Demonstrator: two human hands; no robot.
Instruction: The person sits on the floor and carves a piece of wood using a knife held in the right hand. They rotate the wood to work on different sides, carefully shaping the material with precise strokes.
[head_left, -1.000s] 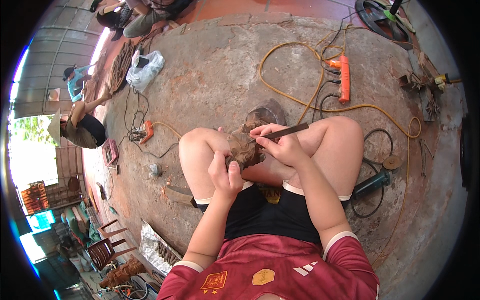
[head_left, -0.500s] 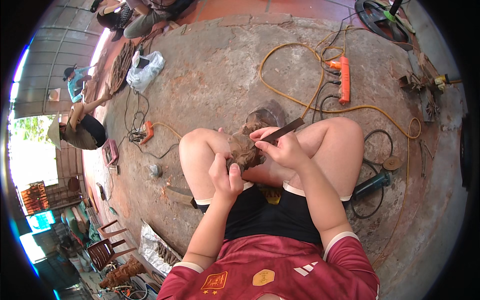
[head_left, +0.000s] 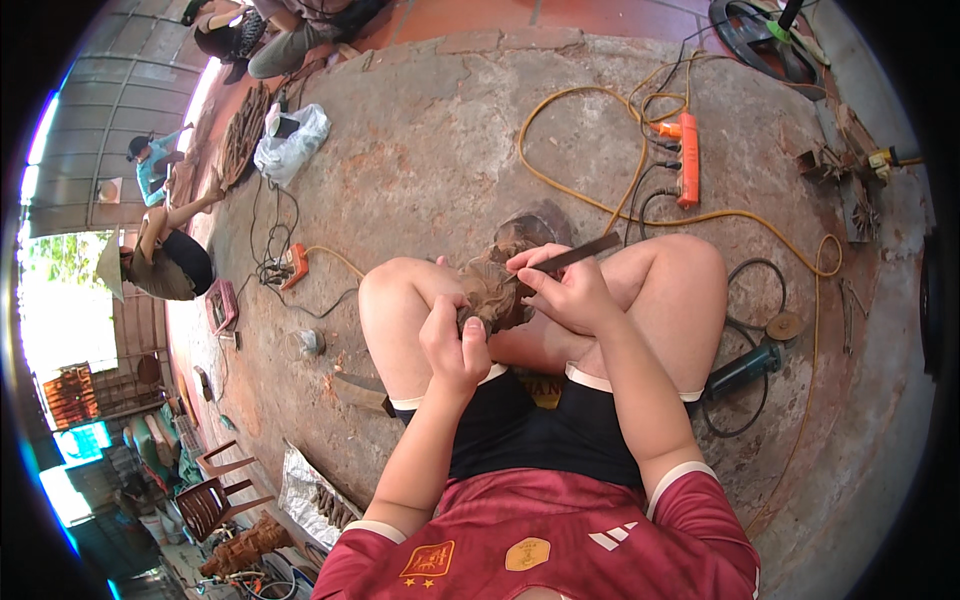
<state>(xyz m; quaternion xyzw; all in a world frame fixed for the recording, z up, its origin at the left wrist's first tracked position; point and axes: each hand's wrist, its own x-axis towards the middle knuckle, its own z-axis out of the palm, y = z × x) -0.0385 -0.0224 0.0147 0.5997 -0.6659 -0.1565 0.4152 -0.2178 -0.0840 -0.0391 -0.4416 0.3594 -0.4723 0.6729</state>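
Observation:
A brown carved wood piece [head_left: 489,287] with a rough, curling surface is held between my bent legs. My left hand [head_left: 456,343] grips its near left side, thumb raised along it and fingers curled round the edge. In my right hand [head_left: 573,292] is a flat, dark strip-shaped tool [head_left: 577,253], pinched between thumb and fingers and slanting up to the right. The tool's working end is at the carving's right side, largely hidden by my fingers. Just beyond the carving sits a dark rounded object [head_left: 540,220], partly covered.
An orange power strip [head_left: 689,160] with a yellow cord lies ahead to the right. A green cylindrical power tool [head_left: 745,371] rests beside my right knee. A white plastic bag [head_left: 292,143] and another orange socket block [head_left: 294,265] are to the left. Other people [head_left: 165,250] sit farther left.
My right hand and the tool have shifted slightly to the right. The carving has turned a little, and my left hand has adjusted slightly on it.

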